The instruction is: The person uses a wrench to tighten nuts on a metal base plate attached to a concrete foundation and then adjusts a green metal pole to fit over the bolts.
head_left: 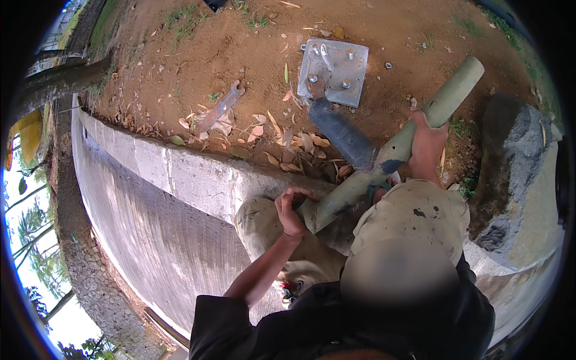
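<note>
A green-grey metal pipe [393, 150] with dark patches lies slantwise above my knees. My right hand [429, 144] is wrapped around its upper part. My left hand [292, 210] has its fingers curled at the pipe's lower end, with the fingertips partly hidden. A dark tube [342, 132] meets the pipe near its middle; how they join cannot be made out. The tube's far end has a rusty tip, which reaches a bolt [313, 78] on a square grey metal plate [334, 63]. Several bolts stand up from that plate.
A rusty spanner [223, 110] lies on the brown soil, left of the plate. Dry leaves [294, 147] gather along a concrete kerb [198, 180]. A loose nut [388, 65] sits right of the plate. At the right is a rough stone block [510, 174].
</note>
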Demonstrator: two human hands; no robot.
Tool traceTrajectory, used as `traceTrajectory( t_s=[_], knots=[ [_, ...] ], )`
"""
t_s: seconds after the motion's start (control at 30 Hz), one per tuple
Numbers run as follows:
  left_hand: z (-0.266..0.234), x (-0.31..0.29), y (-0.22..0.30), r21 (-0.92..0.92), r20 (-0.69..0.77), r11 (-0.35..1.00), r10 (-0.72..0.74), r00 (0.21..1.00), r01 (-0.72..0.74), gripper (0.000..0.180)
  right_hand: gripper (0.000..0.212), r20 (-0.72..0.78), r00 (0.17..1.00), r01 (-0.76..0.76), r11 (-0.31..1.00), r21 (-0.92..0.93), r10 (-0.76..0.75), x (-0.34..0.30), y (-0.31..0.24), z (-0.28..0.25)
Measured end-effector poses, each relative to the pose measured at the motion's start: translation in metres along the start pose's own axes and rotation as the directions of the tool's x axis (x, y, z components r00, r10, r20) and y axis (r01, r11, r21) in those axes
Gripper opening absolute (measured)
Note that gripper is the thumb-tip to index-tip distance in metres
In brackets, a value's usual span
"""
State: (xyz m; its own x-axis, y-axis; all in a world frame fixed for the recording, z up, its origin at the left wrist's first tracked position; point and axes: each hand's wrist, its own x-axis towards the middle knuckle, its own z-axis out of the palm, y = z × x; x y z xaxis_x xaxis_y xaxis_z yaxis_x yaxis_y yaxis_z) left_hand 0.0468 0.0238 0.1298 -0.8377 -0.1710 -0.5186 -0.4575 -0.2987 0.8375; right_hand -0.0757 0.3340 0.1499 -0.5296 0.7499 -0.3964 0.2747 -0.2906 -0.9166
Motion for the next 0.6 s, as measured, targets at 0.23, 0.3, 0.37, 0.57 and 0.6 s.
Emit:
traceTrajectory(
  t_s=[0.23, 0.3, 0.37, 0.57, 0.6],
  knots=[
    [0.018, -0.008, -0.010, 0.228, -0.011, 0.973, 0.033, 0.999, -0.030, 0.046, 0.047, 0.097, 0.994, -0.046, 0.999, 0.025, 0.043, 0.037, 0.005, 0.002],
    [0.043, -0.007, -0.012, 0.209, -0.049, 0.978, 0.018, 0.999, -0.007, 0.044, 0.046, 0.112, 0.992, -0.050, 0.999, -0.014, 0.052, 0.051, -0.007, 0.006],
    [0.073, -0.014, -0.017, 0.112, -0.121, 0.993, -0.020, 0.992, 0.034, 0.042, 0.044, 0.175, 0.984, -0.033, 0.999, -0.038, 0.039, 0.072, -0.019, 0.008],
    [0.150, -0.021, -0.033, 0.126, -0.100, 0.987, -0.083, 0.991, 0.095, 0.036, 0.039, 0.298, 0.953, -0.001, 0.986, -0.165, 0.051, 0.135, -0.036, 0.018],
    [0.155, -0.021, -0.036, 0.154, -0.085, 0.983, -0.091, 0.992, 0.103, 0.036, 0.039, 0.309, 0.950, 0.011, 0.982, -0.188, 0.049, 0.142, -0.039, 0.018]
  ],
)
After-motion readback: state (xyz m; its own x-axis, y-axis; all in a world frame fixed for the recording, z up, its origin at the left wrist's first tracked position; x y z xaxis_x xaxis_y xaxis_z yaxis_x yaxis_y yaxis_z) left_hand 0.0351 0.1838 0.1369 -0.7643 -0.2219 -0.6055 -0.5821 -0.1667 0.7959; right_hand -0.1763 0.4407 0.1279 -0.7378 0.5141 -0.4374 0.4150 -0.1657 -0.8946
